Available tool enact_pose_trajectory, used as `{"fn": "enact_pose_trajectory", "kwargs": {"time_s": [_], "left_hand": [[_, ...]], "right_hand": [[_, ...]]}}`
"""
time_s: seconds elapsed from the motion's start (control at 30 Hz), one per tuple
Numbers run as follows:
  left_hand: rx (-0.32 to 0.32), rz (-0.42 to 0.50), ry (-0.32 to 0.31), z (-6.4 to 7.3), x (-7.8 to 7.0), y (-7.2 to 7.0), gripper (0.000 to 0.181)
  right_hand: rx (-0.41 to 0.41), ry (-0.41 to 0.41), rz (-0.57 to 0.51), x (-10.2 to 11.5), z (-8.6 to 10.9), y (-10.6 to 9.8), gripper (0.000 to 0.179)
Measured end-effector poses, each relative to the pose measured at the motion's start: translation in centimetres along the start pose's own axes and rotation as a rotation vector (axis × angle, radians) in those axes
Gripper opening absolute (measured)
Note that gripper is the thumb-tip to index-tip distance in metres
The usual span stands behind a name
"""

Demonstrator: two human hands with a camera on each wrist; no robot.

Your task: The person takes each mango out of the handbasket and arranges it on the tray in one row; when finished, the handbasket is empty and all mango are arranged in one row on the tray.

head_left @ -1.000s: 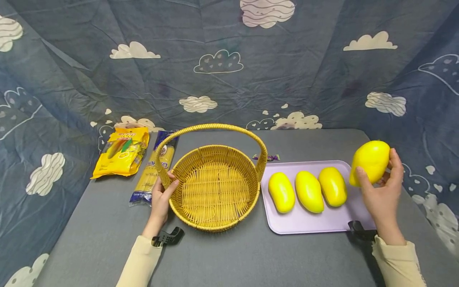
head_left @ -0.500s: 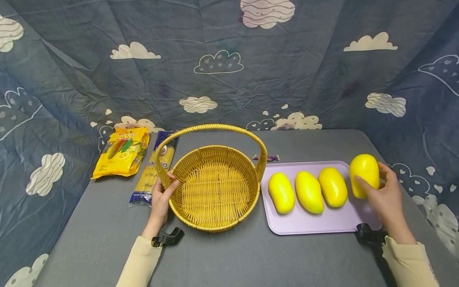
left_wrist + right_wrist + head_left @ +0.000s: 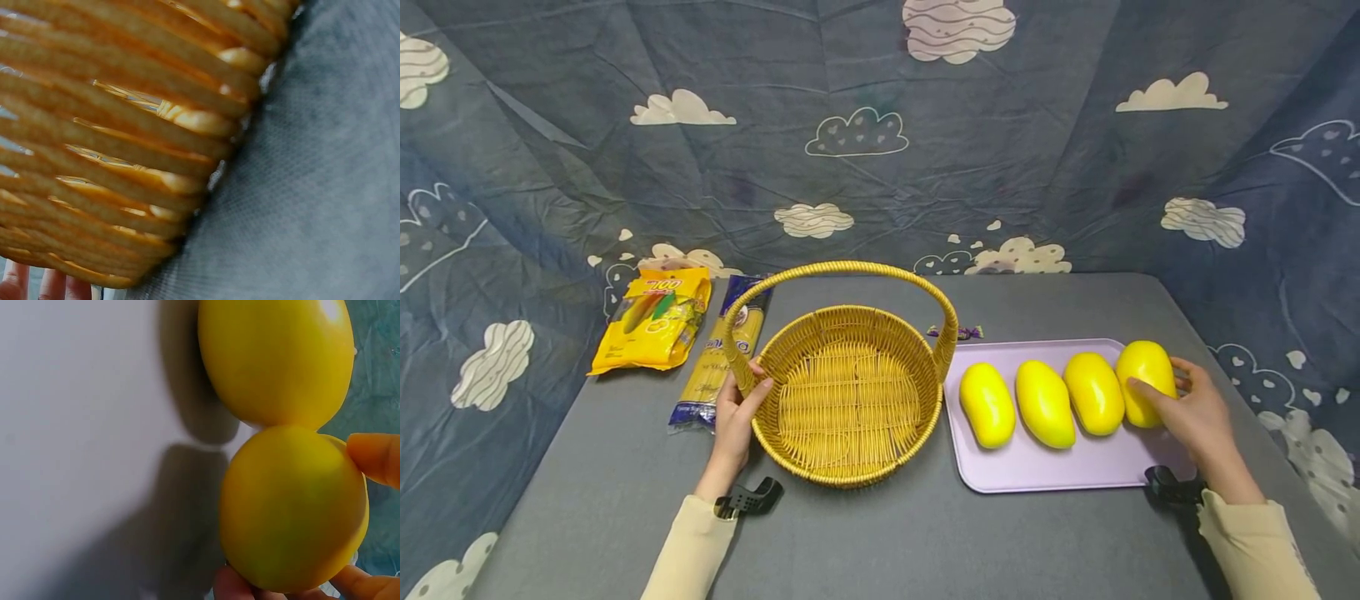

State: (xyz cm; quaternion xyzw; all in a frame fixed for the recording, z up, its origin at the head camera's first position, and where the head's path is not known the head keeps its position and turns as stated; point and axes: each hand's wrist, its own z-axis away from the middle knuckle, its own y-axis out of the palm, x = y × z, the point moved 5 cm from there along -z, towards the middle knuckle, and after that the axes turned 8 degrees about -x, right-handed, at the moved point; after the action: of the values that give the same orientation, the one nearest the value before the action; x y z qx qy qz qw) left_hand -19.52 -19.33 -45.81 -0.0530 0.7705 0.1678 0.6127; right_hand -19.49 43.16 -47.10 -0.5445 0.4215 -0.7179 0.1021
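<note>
My right hand grips a yellow mango at the right end of the lilac tray. In the right wrist view the held mango has fingers below it and a thumb at its side, close against a neighbouring mango. Three more mangoes lie in a row on the tray, the nearest of them a mango just left of the held one. My left hand holds the left rim of a golden wicker basket by the foot of its tall handle. Nothing lies inside the basket.
Left of the basket are a packet of spaghetti and a yellow bag with a mango picture. A small purple wrapped candy lies behind the tray's back left corner. A cloud-print cloth hangs behind the grey table.
My right hand has brought its mango down and to the left, onto the right part of the tray beside the others. The left hand and basket stay in place.
</note>
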Motion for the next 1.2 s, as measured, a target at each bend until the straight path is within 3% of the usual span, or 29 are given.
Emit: {"fn": "enact_pose_trajectory", "kwargs": {"time_s": [0.07, 0.23, 0.53, 0.9, 1.2], "left_hand": [[0.003, -0.003, 0.001, 0.0, 0.0, 0.0, 0.023], [0.006, -0.013, -0.002, 0.0, 0.0, -0.1, 0.026], [0.004, -0.002, 0.002, 0.0, 0.1, -0.1, 0.023], [-0.002, 0.001, 0.002, 0.1, 0.0, -0.1, 0.019], [-0.002, 0.004, 0.001, 0.1, -0.1, 0.0, 0.019]], "right_hand": [[-0.002, -0.018, 0.029, -1.3, -1.1, 0.4, 0.105], [0.0, -0.047, 0.077, -1.2, -1.3, 0.6, 0.105], [0.068, -0.011, 0.069, 0.8, 0.0, 0.0, 0.105], [0.061, -0.071, 0.115, -2.9, -2.3, 1.2, 0.11], [0.07, -0.054, 0.146, 0.2, -0.4, 0.5, 0.103]]}}
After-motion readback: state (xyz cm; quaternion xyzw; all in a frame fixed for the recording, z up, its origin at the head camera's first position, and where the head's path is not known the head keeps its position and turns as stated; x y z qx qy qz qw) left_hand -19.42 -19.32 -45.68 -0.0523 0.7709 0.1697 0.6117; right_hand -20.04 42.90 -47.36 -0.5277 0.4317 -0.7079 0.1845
